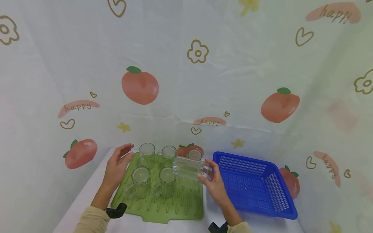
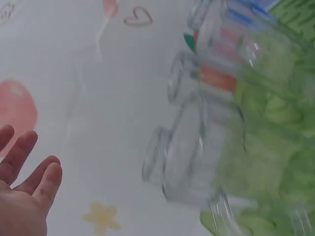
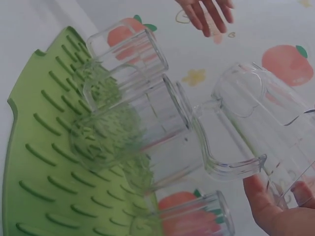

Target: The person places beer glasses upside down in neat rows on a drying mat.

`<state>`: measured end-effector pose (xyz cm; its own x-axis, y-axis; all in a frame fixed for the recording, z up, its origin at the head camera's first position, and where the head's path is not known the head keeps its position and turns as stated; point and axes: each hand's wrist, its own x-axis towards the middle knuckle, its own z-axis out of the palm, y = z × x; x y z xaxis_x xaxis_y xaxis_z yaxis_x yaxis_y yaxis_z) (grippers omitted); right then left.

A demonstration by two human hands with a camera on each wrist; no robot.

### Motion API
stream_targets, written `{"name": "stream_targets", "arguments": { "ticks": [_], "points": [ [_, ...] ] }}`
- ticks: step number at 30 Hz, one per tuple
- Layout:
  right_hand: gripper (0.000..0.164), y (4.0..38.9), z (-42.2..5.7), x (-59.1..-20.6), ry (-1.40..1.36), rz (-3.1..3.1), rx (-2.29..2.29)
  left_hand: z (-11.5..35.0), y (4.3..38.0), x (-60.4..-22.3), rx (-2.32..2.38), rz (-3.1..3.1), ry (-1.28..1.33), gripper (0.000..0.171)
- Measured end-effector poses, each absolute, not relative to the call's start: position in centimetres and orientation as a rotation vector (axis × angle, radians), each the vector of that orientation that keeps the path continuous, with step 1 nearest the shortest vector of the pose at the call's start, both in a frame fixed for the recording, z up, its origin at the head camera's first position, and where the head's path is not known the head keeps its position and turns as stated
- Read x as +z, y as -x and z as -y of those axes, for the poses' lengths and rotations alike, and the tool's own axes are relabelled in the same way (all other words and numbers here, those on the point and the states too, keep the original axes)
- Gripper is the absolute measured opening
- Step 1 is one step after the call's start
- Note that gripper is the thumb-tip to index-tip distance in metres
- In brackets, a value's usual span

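In the head view my right hand (image 1: 214, 184) grips a clear glass mug (image 1: 189, 168) by one end. The mug lies on its side in the air over the right part of a green ridged drying mat (image 1: 175, 210). Its handle shows in the right wrist view, with the fingers (image 3: 263, 204) around the far end. Several similar mugs stand on the mat, among them a front-left mug (image 1: 141, 183) and a front-middle mug (image 1: 167, 183). My left hand (image 1: 116, 166) hovers by the mat's left edge, fingers apart, holding nothing.
A blue plastic basket (image 1: 242, 163) with slotted walls sits right of the mat. A white table (image 1: 87, 200) lies under both. Behind and at the sides hangs a white cloth (image 1: 175, 84) printed with fruit, hearts and flowers.
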<state>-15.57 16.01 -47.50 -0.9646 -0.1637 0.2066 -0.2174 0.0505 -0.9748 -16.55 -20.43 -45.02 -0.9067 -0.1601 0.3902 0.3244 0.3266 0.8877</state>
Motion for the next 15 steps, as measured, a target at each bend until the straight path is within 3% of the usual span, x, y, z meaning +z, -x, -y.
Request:
{"name": "stream_targets", "arguments": {
  "ticks": [15],
  "points": [
    [0.064,14.6,-15.2,-47.5,-0.468,2.242,2.105,14.9,17.2,-44.8,-1.679,2.259,0.539,0.049]
  ]
}}
